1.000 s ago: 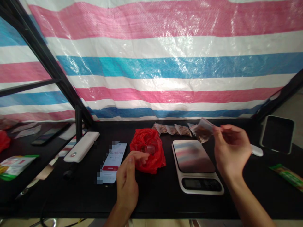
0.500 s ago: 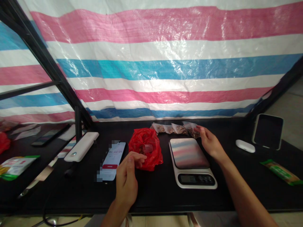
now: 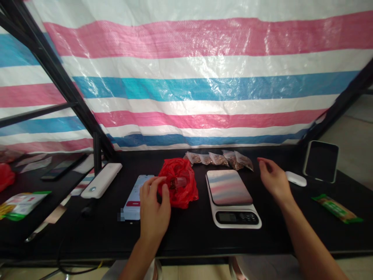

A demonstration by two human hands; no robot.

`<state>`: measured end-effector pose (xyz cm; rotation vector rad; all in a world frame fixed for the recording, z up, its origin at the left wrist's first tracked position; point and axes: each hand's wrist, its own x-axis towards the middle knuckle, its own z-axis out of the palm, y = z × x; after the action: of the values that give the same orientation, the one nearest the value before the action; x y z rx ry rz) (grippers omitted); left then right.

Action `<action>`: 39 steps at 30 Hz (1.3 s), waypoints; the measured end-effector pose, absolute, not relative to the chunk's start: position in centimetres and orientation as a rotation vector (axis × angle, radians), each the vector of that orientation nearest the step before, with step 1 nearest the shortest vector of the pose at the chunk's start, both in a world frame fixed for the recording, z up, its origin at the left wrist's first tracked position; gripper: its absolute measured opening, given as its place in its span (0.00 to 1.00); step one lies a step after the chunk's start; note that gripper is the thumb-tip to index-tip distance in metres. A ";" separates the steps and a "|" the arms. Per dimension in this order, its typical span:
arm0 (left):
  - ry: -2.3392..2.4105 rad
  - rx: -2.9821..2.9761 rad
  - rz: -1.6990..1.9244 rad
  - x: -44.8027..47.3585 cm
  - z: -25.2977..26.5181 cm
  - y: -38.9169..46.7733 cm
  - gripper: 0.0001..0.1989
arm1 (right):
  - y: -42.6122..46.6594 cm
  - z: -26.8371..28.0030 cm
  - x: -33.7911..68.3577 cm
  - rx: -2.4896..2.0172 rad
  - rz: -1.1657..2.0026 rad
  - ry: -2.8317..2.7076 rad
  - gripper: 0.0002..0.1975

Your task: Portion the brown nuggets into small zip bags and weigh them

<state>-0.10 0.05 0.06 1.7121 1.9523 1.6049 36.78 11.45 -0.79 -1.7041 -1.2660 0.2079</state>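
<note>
My left hand (image 3: 155, 204) is at the near left edge of a crumpled red plastic bag (image 3: 189, 196), its fingers loosely curved and apart, with nothing seen in it. Inside the bag lie a small clear plastic cup (image 3: 181, 182) and some brown bits. To the right stands a white kitchen scale (image 3: 237, 219) with a bare metal plate. Behind it is a row of several small clear bags (image 3: 230, 159) of brown pieces. Just right of the row's end, my right hand (image 3: 274, 181) hovers free of the bags, fingers partly bent and apart.
A phone (image 3: 132, 210) with a timer and a white power bank (image 3: 101, 181) lie on the left. On the right are a white earbud case (image 3: 296, 179), a propped dark-screened device (image 3: 321, 161) and a green-brown snack packet (image 3: 336, 208). Striped sheeting (image 3: 204, 89) hangs behind.
My right hand has let go of the last small bag and moved right, leaving it at the row's end. My left hand has turned and opened beside the red bag.
</note>
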 end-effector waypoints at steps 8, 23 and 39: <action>1.885 1.567 1.269 0.2 -0.7 0.0 0.14 | 6.6 3.0 28.5 -1.179 0.316 -1.771 0.13; 1.375 0.915 1.686 0.6 -0.4 1.4 0.21 | 3.6 2.1 19.9 -0.948 0.017 -2.401 0.21; 2.220 2.121 0.927 2.4 -0.7 -1.6 0.20 | 6.0 3.5 24.0 -0.963 0.164 -2.181 0.26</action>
<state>2.37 -1.57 -0.70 2.1211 2.2196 0.9272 24.01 5.97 3.50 -0.9631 -2.1809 0.1638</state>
